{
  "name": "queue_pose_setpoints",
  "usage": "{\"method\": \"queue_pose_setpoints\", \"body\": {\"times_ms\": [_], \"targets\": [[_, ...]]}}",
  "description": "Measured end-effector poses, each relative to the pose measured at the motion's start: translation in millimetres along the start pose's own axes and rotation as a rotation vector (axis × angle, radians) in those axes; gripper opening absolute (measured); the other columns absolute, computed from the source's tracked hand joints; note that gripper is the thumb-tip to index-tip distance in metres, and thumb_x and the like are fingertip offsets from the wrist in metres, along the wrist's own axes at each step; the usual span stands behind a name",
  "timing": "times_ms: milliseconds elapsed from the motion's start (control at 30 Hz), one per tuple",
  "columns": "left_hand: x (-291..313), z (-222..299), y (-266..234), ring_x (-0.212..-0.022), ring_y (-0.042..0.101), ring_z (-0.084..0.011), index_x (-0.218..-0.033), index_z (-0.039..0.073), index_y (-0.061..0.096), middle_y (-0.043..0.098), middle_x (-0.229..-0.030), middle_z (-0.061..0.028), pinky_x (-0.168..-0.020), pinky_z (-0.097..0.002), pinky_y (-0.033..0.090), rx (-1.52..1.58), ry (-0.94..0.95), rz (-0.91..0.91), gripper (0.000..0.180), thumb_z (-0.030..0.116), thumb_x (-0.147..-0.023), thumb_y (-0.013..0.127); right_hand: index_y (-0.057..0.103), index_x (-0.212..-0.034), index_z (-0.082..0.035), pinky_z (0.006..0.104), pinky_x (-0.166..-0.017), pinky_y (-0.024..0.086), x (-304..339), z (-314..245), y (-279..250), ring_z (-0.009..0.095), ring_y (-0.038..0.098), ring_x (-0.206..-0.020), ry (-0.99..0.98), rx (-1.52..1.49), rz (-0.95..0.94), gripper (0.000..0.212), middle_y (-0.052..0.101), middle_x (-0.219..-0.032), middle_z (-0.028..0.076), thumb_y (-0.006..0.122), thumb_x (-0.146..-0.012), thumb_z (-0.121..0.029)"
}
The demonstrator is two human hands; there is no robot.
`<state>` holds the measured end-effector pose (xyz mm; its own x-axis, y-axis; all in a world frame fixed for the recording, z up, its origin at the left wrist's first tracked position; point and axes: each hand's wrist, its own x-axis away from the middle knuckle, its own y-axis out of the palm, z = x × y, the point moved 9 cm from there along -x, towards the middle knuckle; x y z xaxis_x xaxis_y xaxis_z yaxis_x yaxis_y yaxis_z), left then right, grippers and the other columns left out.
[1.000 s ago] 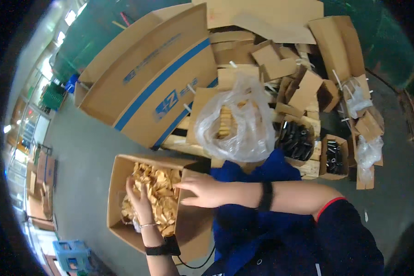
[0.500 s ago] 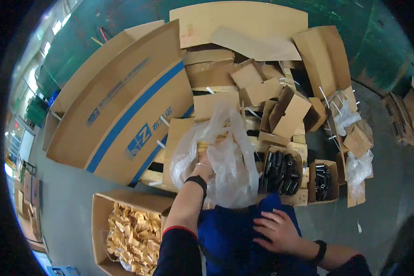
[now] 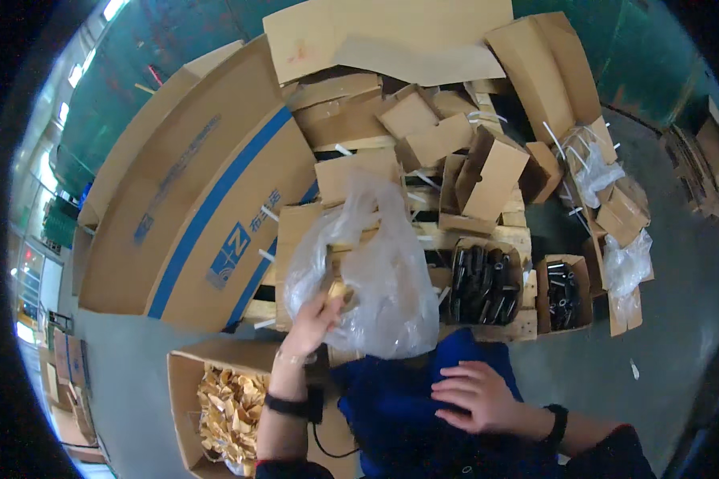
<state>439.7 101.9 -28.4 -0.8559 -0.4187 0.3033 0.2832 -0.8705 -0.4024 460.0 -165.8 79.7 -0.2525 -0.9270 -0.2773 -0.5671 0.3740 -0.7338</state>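
My left hand (image 3: 313, 319) is closed, its fingertips around a small tan piece (image 3: 338, 292) whose kind I cannot make out. It sits at the left side of a clear plastic bag (image 3: 391, 295) that spreads open over the wooden pallet. What lies inside the bag is mostly hidden. My right hand (image 3: 478, 397) rests on my dark blue clothing with fingers extended, holding nothing. At lower left, a cardboard box (image 3: 182, 407) contains many crumpled tan pieces (image 3: 233, 411) that look like paper.
Beyond the right hand stand two open cartons of black tubular parts, a larger one (image 3: 525, 307) and a smaller one (image 3: 585, 319). Empty boxes (image 3: 487, 180) and cardboard pieces lie across the pallet (image 3: 499, 235). A large cardboard panel (image 3: 208, 215) leans at left.
My left hand has drawn back out of the plastic bag toward me, with a small tan piece now showing at its fingertips. The right hand stays on my clothing.
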Motion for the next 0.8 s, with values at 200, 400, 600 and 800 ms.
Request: {"method": "queue_pose_setpoints", "body": {"times_ms": [200, 400, 600, 800], "targets": [[151, 104, 77, -0.047, 0.036, -0.0065, -0.091, 0.0, 0.05, 0.044, -0.058, -0.0016, -0.044, -0.0185, 0.027, 0.686, 0.028, -0.387, 0.055, 0.052, -0.081, 0.041, 0.053, -0.107, -0.004, 0.025, -0.069, 0.045, -17, -10, -25, 0.014, 0.055, -0.082, 0.274, -0.716, 0.073, 0.04, 0.057, -0.087, 0.007, 0.065, -0.069, -0.002], [199, 125, 134, -0.047, 0.034, -0.0058, -0.093, -0.001, 0.049, 0.042, -0.058, 0.0003, -0.043, -0.0184, 0.025, 0.774, 0.009, -0.55, 0.057, 0.054, -0.081, 0.039, 0.057, -0.096, -0.004, 0.0225, -0.058, 0.043, 0, -51, -56, 0.009, 0.052, -0.066, -0.057, -0.702, 0.219, 0.021, 0.056, -0.075, 0.003, 0.062, -0.076, -0.01], [213, 136, 156, -0.075, 0.049, -0.0126, -0.105, -0.003, 0.046, 0.053, -0.084, -0.0054, -0.066, -0.0239, 0.039, 0.567, 0.143, -0.561, 0.061, 0.052, -0.082, 0.039, 0.056, -0.078, -0.002, 0.0258, -0.054, 0.042, 40, -42, -30, 0.013, 0.054, -0.061, 0.476, -1.178, 0.052, 0.009, 0.056, -0.07, 0.006, 0.057, -0.078, -0.01], [209, 193, 123, -0.075, 0.057, -0.0198, -0.084, 0.0, 0.059, 0.058, -0.083, -0.0103, -0.065, -0.0274, 0.046, -0.047, 0.475, -0.042, 0.023, 0.009, -0.065, 0.067, 0.054, -0.076, -0.002, 0.0277, -0.053, 0.042, 50, -58, -65, 0.019, 0.056, -0.061, 0.094, -0.39, 0.246, 0.007, 0.054, -0.067, 0.009, 0.057, -0.076, -0.008]]}}
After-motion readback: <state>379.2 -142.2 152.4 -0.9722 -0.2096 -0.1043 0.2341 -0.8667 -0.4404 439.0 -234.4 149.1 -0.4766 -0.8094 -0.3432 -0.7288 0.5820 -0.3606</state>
